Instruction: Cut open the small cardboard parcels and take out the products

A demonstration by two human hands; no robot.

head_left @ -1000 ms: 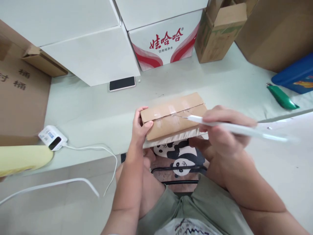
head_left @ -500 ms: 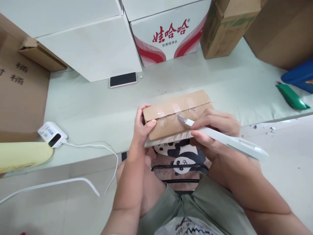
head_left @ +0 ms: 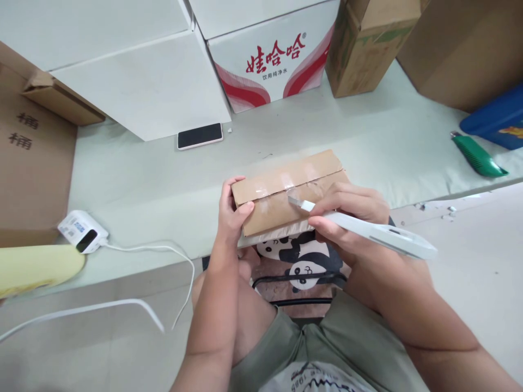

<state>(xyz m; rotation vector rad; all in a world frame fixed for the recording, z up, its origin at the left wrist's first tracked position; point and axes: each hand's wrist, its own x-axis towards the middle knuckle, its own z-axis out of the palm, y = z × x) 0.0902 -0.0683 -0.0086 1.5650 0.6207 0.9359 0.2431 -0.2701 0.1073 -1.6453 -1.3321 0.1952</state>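
A small brown cardboard box [head_left: 281, 193], sealed with clear tape along its flap seam, rests at the near edge of the pale green table [head_left: 163, 179]. My left hand [head_left: 231, 209] grips the box's left end, thumb on top. My right hand [head_left: 347, 218] is closed around a white utility knife [head_left: 368, 231], whose blade tip touches the taped seam near the middle of the box top.
A phone [head_left: 200, 136] lies face up behind the box. White cartons [head_left: 139, 81], a red-and-white printed carton [head_left: 273, 60] and brown boxes [head_left: 359, 43] line the back. A green cutter [head_left: 476, 155] lies at right, a white charger [head_left: 81, 231] with cable at left.
My right hand has drawn the knife leftward along the taped seam, from the box's right part to about its middle, and tilted the handle lower. My left hand keeps its grip.
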